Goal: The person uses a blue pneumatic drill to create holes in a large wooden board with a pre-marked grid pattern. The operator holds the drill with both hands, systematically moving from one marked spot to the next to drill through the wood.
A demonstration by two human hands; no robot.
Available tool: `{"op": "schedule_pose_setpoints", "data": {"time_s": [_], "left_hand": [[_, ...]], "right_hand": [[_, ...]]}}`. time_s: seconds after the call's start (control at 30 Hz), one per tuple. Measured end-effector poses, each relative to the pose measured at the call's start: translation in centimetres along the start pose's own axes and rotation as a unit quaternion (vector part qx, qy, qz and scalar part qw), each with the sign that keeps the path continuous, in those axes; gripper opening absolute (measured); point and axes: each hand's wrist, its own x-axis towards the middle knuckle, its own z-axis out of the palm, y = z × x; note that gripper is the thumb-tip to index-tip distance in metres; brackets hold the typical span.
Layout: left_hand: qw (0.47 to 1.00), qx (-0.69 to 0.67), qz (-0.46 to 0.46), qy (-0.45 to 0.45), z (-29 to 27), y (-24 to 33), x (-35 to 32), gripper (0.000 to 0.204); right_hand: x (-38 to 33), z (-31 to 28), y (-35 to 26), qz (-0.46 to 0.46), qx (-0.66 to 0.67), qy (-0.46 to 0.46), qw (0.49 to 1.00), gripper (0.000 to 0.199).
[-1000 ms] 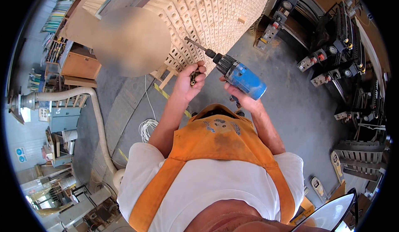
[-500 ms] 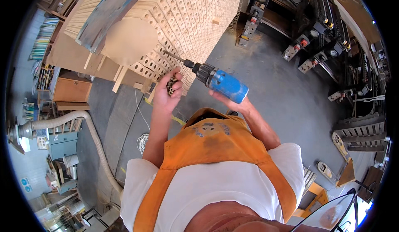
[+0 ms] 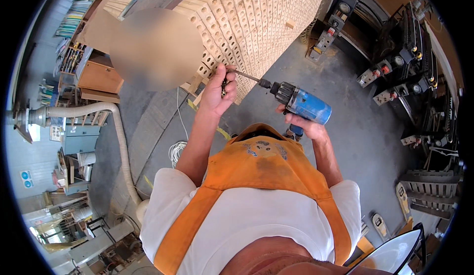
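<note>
My right hand (image 3: 307, 125) grips a blue cordless drill (image 3: 313, 107) by its handle. From its black chuck a long thin driver bit (image 3: 245, 75) points left, its tip at the fingers of my left hand (image 3: 217, 93). Those fingers are curled around several small brass-coloured metal pieces, like threaded inserts (image 3: 224, 85); whether one sits on the bit's tip is too small to tell. Just beyond both hands stands a large stack of pale wooden slats (image 3: 247, 23), their ends full of round holes. Some holes nearest my left hand look dark inside.
A blurred round patch covers the stack's left end. A small wooden block (image 3: 290, 24) sticks out of the stack's face. Dark machinery (image 3: 390, 68) stands at right. On the left are a ribbed hose (image 3: 121, 146), a wooden cabinet (image 3: 100, 75) and a coiled white cable (image 3: 177, 151) on the floor.
The bit has left the hole face, and its tip is now at my left fingers. My left hand has risen toward the bit. The whole view has shifted, with the stack further right.
</note>
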Motion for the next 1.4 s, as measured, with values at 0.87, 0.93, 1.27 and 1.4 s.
{"op": "schedule_pose_setpoints", "data": {"time_s": [0.87,0.93,1.27,1.4], "left_hand": [[0.973,0.207,0.072,0.077,1.8,-0.5,0.7,0.026],[0.978,0.184,0.074,0.062,1.7,-0.2,0.7,0.026],[0.994,0.039,0.096,0.018,2.8,0.6,0.6,0.033],[0.993,0.072,0.059,0.067,2.4,0.3,0.1,0.031]], "right_hand": [[-1.2,0.7,1.1,-0.028,-0.153,0.035,0.987,0.036],[-0.8,1.5,0.9,-0.035,-0.128,0.033,0.991,0.036],[2.2,4.5,0.4,-0.018,0.004,0.031,0.999,0.03],[2.3,5.1,0.1,-0.024,-0.015,0.042,0.999,0.03]]}}
